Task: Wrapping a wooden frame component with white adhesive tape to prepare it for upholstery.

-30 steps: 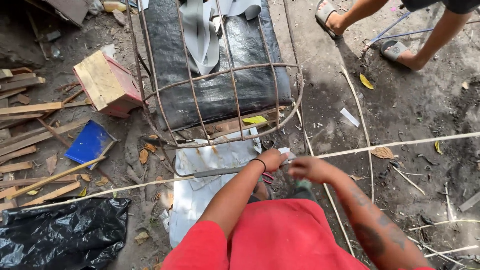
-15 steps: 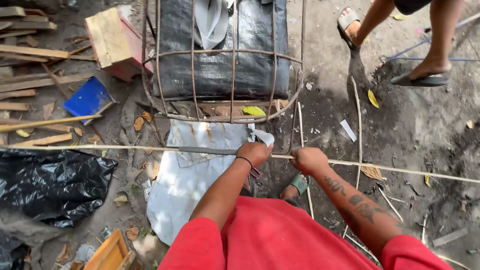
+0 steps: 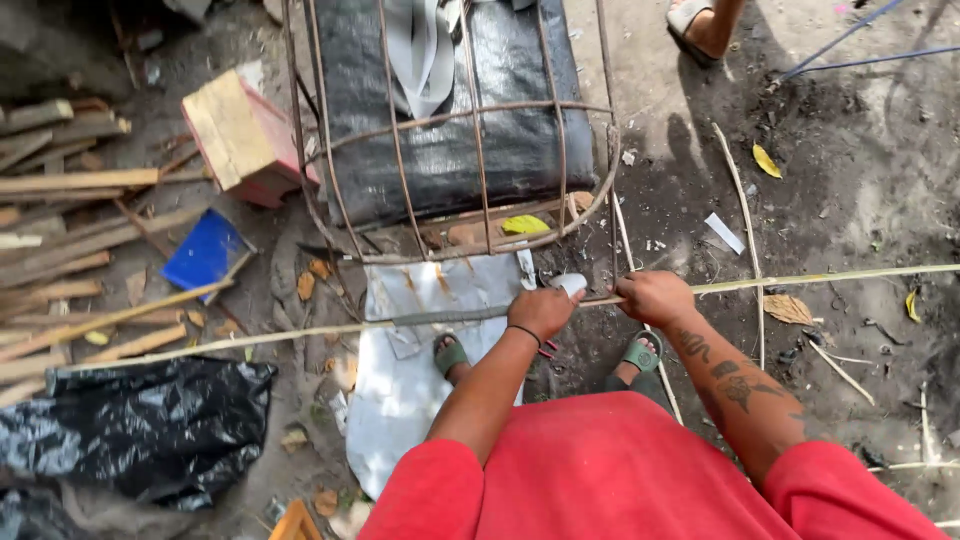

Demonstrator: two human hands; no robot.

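Note:
A long thin bamboo strip [image 3: 300, 332] runs across the ground from left to right. My left hand [image 3: 542, 310] is closed around it near the middle, with a white roll of tape [image 3: 570, 285] at the fingertips. My right hand [image 3: 654, 297] grips the same strip a little to the right. A rusty round rebar cage [image 3: 470, 120] stands just beyond my hands, over a black sheet [image 3: 440, 160]. My feet in green sandals [image 3: 450, 353] stand on a grey-white sheet [image 3: 410, 370].
Scrap wood lies in a pile [image 3: 70, 230] at the left, beside a red and yellow block [image 3: 240, 135] and a blue board [image 3: 205, 250]. A black plastic bag [image 3: 140, 425] sits at lower left. Another person's sandalled foot [image 3: 700, 25] is at the top right.
The view has swung slightly; both hands stay on the bamboo strip. The other person's feet have shifted toward the top edge of the view.

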